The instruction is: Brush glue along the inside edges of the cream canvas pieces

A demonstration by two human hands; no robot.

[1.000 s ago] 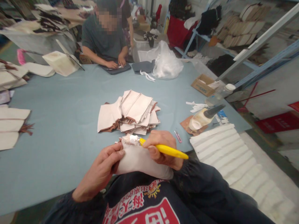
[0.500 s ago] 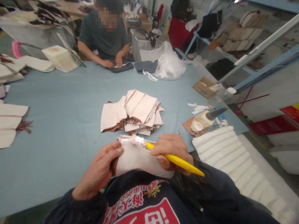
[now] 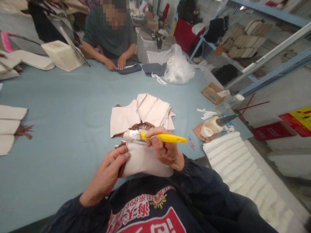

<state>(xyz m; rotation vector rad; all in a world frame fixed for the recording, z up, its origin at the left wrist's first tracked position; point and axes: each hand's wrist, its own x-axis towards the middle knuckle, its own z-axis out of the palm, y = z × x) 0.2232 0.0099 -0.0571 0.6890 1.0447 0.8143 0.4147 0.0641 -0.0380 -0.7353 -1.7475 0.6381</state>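
While your right hand [image 3: 163,149] holds the brush [image 3: 155,137] raised above the pouch [image 3: 144,160], the main hazards sit around that grip, and they are listed from largest to smallest.

Table [image 3: 73,97]: its blue cover runs out from under your grip on every side. Any drip from the loaded bristles would, in my judgement, mark it and transfer to the next piece laid there.

Stack [image 3: 142,113]: finished cream pieces lie just beyond the brush tip, which points left across the near edge of the pile. The bristles look wet and whitish. A flick or a drop at this height could soil the top pieces; keep the tip over the pouch.

Pouch: it lies at the table's near edge, directly below the brush and partly against your body. Your left hand [image 3: 110,170] pinches its left edge, thumb and fingers closed on the cloth. Only that side is held, so a firm stroke could drag or crease the free right side, or slide the piece off the edge.

Brush: your right fingers are closed around the yellow handle near the ferrule, and the long tail sticks out to the right. That tail may catch your sleeve.

Bottle [image 3: 211,126]: it lies on its side to the right of your grip, on a brown scrap. Whether it is sealed cannot be told; if not, it may leak.

Clip [image 3: 191,142]: a small pink item lies just right of your wrist, easily swept off.
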